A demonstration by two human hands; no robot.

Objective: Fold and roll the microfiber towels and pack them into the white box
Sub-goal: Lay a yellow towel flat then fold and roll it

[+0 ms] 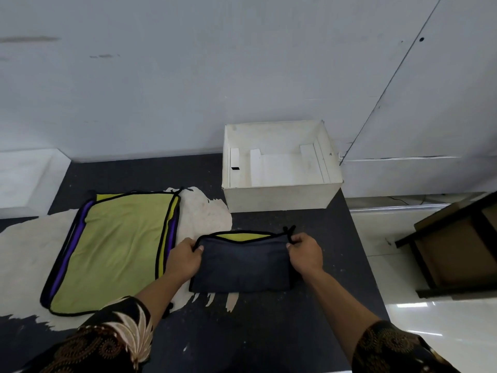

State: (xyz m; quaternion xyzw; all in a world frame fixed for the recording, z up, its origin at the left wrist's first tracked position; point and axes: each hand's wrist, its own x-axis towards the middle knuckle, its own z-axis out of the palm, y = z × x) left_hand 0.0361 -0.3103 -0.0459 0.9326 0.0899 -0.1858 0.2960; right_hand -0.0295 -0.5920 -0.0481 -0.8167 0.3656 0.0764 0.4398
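Dark batik sleeves (pixel 113 337), brown-gold floral swirls

Soft, even, rather dim light with a cool blue cast fills the wall (pixel 188 76) far beyond my fingers (pixel 197 249). My left hand (pixel 183 258) and right hand (pixel 306 254) cast only faint, diffuse shadows. The dark towel (pixel 242 267) between them shows almost no texture. Well right of my right fingers, the glossy floor (pixel 430 332) carries bright streaks of glare. Nearer me than my fingers, the sleeves (pixel 107 340) look stretched and slightly smeared by the wide lens.
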